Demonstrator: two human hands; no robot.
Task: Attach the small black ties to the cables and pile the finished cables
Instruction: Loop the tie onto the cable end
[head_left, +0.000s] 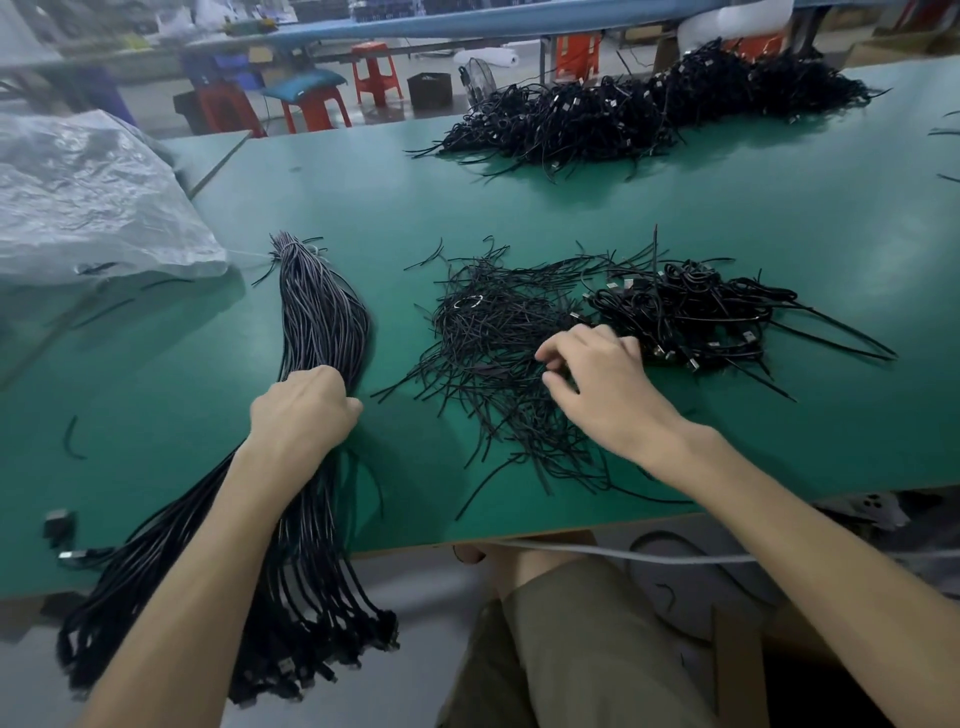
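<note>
A thick bundle of long black cables (322, 317) lies on the green table (675, 208), its plug ends hanging over the near edge. My left hand (304, 408) rests on the bundle's middle, fingers curled around some cables. A loose heap of small black ties (493, 343) lies in the centre. My right hand (597, 387) hovers over this heap with fingers bent and pinching among the ties; whether it holds one I cannot tell. To the right sits a small pile of coiled, tied cables (696, 312).
A large heap of black cables (649, 109) fills the far side of the table. A crumpled clear plastic bag (88, 202) lies at the left. Stray ties (72, 436) dot the near left. Red stools (371, 73) stand beyond the table.
</note>
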